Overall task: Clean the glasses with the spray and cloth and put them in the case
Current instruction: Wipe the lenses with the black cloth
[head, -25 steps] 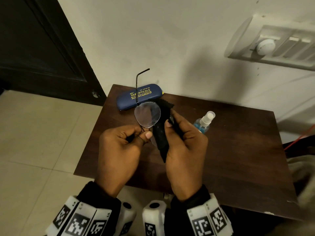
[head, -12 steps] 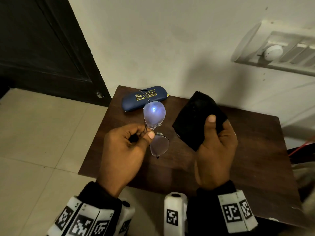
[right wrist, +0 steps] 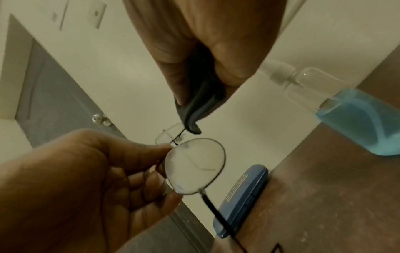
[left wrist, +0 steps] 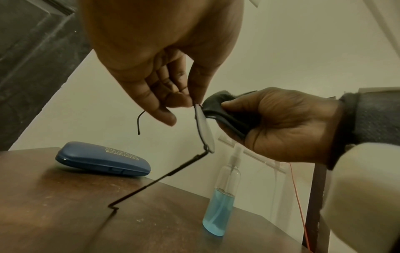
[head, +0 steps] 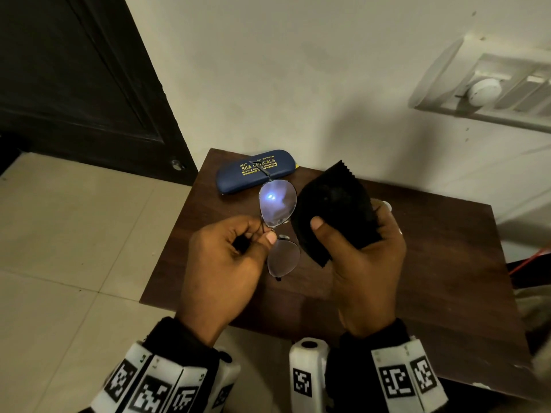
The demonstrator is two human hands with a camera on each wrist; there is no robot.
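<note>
Thin metal-framed glasses (head: 278, 204) hang above the table, pinched at the bridge by my left hand (head: 226, 257) between thumb and fingers. Their arms are unfolded, as the left wrist view shows on the glasses (left wrist: 204, 126). My right hand (head: 363, 263) grips a black cloth (head: 334, 210) just right of the lenses, its edge touching the upper lens. In the right wrist view the cloth (right wrist: 194, 109) sits above the glasses (right wrist: 194, 164). The shut blue case (head: 253, 171) lies at the table's far left. The spray bottle (left wrist: 223, 200) of blue liquid stands behind my right hand.
A small dark wooden table (head: 441, 278) stands against a white wall. A dark door (head: 74, 84) is at the left over a tiled floor (head: 59, 248). A white switch panel (head: 492, 90) is on the wall at the right.
My right hand pulled the cloth off the lens and out to the right, then came back toward the glasses. The left hand turned the glasses so both lenses show.
</note>
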